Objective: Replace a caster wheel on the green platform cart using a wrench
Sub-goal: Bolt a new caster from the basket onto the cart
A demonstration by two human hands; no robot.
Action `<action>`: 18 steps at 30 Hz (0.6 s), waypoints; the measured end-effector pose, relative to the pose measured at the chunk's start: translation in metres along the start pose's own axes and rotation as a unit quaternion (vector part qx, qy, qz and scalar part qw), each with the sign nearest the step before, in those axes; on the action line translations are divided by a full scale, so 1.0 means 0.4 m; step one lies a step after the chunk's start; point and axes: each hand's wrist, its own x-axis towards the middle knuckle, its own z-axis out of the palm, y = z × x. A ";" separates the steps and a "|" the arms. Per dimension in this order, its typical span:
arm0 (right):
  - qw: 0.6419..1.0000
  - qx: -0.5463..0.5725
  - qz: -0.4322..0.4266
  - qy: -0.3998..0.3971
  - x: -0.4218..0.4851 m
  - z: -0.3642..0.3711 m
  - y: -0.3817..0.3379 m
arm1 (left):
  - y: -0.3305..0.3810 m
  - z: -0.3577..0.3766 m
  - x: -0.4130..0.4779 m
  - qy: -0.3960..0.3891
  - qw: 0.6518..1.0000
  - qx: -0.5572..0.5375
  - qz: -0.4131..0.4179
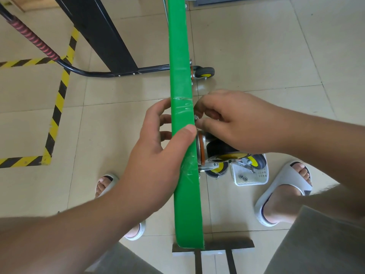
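Two hands work on the green platform cart point(179, 66), which stands tipped on its edge so its wheels stick out toward 3 o'clock, easy to reach. The left hand point(158, 147) wraps around the green edge, thumb on one side and fingers on the other, likely to stop the cart from falling. The right hand point(233, 123) pinches a small metal part point(196, 118) by the plate of the caster wheel point(217, 153); it may be a nut, mostly hidden. At 5 o'clock, a white tray point(260, 176) on the floor keeps two nuts point(243, 177) and another wheel point(254, 162) from rolling away. No wrench shows.
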 end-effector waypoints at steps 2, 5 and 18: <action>1.000 -0.006 -0.001 -0.021 0.003 -0.007 -0.003 | 0.001 0.000 0.000 0.000 1.000 0.001 -0.001; 0.997 0.055 0.027 -0.046 0.004 -0.025 -0.003 | 0.004 0.000 -0.001 0.001 1.000 0.000 -0.003; 0.942 0.124 0.312 -0.030 -0.023 0.062 0.250 | 0.010 0.001 -0.004 0.002 1.000 0.006 -0.012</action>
